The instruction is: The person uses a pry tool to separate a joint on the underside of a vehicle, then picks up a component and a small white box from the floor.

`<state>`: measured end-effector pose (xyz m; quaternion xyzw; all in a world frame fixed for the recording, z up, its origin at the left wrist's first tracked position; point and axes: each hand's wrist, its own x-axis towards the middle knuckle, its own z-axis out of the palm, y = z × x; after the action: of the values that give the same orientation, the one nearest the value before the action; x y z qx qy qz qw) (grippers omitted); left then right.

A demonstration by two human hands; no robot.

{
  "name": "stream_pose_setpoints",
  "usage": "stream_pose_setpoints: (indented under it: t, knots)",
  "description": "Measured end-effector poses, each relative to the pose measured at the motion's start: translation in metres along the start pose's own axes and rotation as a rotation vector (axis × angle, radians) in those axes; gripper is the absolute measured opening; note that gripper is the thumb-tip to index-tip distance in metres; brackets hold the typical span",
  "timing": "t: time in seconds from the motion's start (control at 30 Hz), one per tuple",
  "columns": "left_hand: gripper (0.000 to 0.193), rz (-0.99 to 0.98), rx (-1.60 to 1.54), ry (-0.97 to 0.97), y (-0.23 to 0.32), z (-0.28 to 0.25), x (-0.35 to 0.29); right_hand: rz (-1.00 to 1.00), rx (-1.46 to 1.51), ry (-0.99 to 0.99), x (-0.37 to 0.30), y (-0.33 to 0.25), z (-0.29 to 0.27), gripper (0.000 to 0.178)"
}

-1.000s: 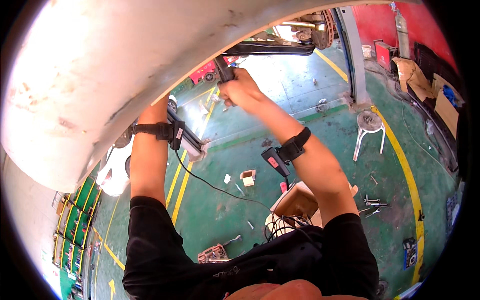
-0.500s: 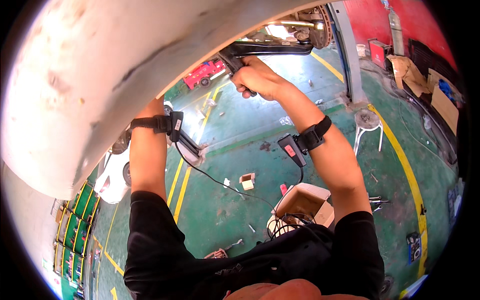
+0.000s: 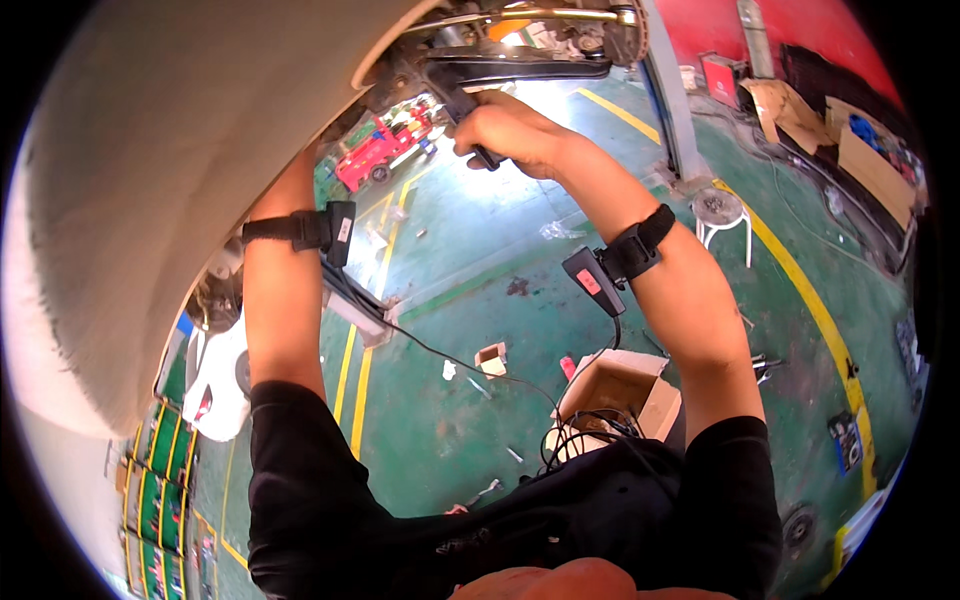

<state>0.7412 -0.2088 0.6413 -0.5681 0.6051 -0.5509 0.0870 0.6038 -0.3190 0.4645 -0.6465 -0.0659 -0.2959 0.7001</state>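
Observation:
My right hand (image 3: pixel 510 135) is raised under a vehicle, its fingers wrapped round the handle of a dark, bar-shaped tool (image 3: pixel 450 92). The tool's upper end reaches the suspension parts beside a black control arm (image 3: pixel 535 70); its exact kind does not show. Above that arm runs a shiny metal rod (image 3: pixel 480 19), near the rim of a brake disc (image 3: pixel 636 35). My left forearm (image 3: pixel 284 310) goes up behind the pale body panel (image 3: pixel 170 190), which hides my left hand and whatever it touches. Both forearms wear black straps with small black boxes.
A grey lift post (image 3: pixel 670 110) stands at the right, with a round stool (image 3: pixel 718 208) nearby. An open cardboard box (image 3: pixel 640 385) with black cables sits below me. A red vehicle (image 3: pixel 375 155) and a white car (image 3: pixel 215 385) are farther off. Yellow shelving (image 3: pixel 160 480) stands lower left.
My view has shifted, so more of the suspension shows above my right hand. That hand keeps its hold on the tool. My left hand stays hidden behind the panel.

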Motion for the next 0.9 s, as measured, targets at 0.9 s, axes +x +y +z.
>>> stream_pose_setpoints:
  t: [0.9]
  knots:
    - [0.061,-0.287,0.165,-0.084,0.033,-0.016,-0.012,-0.123,-0.093,0.062,-0.003,-0.012,0.022,0.008]
